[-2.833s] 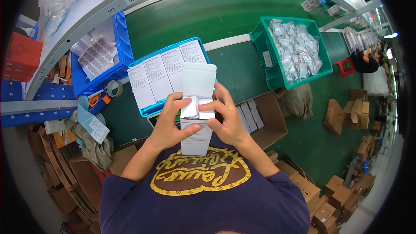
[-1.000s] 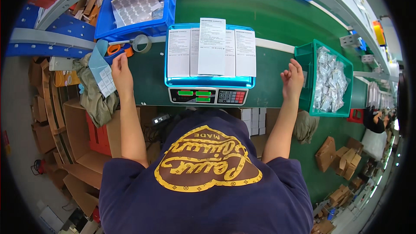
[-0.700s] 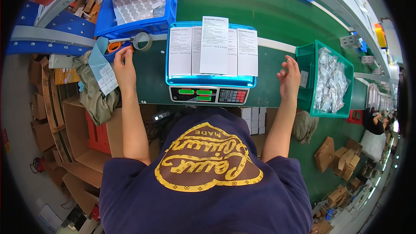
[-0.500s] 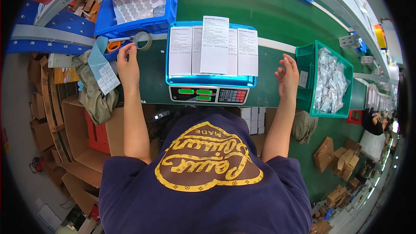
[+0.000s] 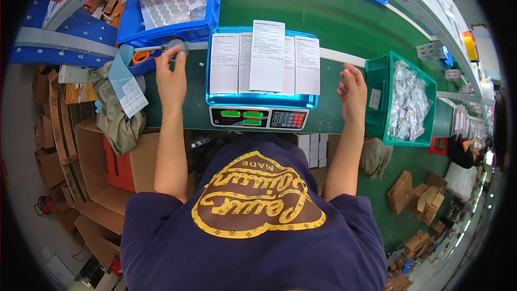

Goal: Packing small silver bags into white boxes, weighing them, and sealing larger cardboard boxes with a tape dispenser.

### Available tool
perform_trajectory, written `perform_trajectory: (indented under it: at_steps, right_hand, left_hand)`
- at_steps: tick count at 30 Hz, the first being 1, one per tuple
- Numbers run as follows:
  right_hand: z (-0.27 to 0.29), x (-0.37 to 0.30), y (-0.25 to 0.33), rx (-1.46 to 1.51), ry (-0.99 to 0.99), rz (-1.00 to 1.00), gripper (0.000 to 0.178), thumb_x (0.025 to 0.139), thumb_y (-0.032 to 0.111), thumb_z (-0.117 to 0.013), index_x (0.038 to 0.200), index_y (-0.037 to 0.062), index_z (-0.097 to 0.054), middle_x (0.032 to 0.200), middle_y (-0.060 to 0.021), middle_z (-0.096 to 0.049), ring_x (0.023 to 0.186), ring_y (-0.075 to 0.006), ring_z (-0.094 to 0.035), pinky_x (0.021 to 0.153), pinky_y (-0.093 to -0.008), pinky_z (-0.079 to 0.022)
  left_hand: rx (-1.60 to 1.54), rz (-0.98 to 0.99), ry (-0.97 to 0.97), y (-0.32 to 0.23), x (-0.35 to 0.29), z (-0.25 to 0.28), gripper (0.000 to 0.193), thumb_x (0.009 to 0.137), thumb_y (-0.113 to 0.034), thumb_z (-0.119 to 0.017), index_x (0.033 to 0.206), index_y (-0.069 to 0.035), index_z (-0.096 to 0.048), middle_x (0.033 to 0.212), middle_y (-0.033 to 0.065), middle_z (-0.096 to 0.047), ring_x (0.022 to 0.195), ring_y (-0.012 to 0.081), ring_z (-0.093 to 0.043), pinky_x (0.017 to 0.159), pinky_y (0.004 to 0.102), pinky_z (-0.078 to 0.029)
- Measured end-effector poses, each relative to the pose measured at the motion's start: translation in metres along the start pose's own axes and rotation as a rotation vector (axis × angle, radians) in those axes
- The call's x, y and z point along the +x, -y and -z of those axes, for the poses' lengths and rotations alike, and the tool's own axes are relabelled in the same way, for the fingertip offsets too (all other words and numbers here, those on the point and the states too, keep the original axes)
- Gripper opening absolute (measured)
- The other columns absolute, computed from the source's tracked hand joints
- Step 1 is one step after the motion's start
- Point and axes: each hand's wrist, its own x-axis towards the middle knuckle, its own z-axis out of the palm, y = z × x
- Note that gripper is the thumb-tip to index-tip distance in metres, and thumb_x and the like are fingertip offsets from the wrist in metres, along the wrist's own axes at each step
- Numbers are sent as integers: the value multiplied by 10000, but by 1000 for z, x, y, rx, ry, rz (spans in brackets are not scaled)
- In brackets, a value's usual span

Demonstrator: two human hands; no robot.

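On the table, a digital scale point(image 5: 259, 118) has a shiny blue tray point(image 5: 215, 100) carrying several white printed boxes point(image 5: 224, 67). One more white box point(image 5: 267, 56) lies on top of the row, at its middle. My left hand point(image 5: 171, 75) hovers left of the tray, near a roll of clear tape point(image 5: 178, 46); its fingers are bent but apart, and nothing shows in them. Between the tray and a green bin point(image 5: 380, 99), my right hand point(image 5: 353, 92) is raised with loosely curled fingers, apart from both. No held thing shows there either.
Small clear plastic packets point(image 5: 409, 99) fill the green bin. At the back left, a blue bin point(image 5: 168, 35) holds sheets and bags; orange-handled scissors point(image 5: 141, 56) lie before it. A light-blue label strip point(image 5: 128, 86) hangs at the table's left edge. Open cardboard boxes point(image 5: 145, 161) stand below.
My left hand has moved right, toward the scale, and its fingers now overlap the tape roll. My right hand has shifted slightly left. The boxes on the scale stay put.
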Motion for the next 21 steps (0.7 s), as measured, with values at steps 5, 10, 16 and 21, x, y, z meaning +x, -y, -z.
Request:
perform_trajectory:
  at_steps: [5, 10, 16, 21]
  right_hand:
    - [-15, -2, 9, -42, 53, 48, 242, 969, 203, -609, 1186, 99, -623, 980, 10, -609, 781, -51, -538, 665, -216, -458]
    - [-43, -8, 13, -165, 123, 103, 407, 990, 255, -577, 1325, 26, -563, 1230, -114, -642, 1050, -156, -614, 867, -308, -510]
    - [-134, -64, -3, -416, 425, 265, 733, 971, 276, -606, 1530, -8, -225, 1498, -229, -401, 1388, -306, -407, 1135, -358, -322]
    - [-139, -100, 29, -305, 655, 448, 672, 925, 217, -659, 1485, 23, -341, 1520, -219, -372, 1434, -325, -342, 1152, -426, -297]
  left_hand:
    - [23, -55, 61, -33, -7, -26, 322, 966, -272, -597, 1210, -64, -632, 1228, 142, -594, 1162, 273, -566, 980, 350, -432]
    - [252, -241, 200, -36, -16, -56, 475, 982, -394, -556, 1268, -19, -605, 1134, 173, -592, 1059, 338, -543, 949, 405, -437]
    - [354, -387, 350, -49, -50, -86, 599, 932, -402, -625, 1372, -11, -512, 1348, 262, -449, 1162, 398, -477, 1023, 459, -391]
    - [-560, 138, 435, -62, -71, 4, 751, 921, -276, -678, 1493, 2, -279, 1433, 167, -448, 1300, 239, -471, 1088, 359, -367]
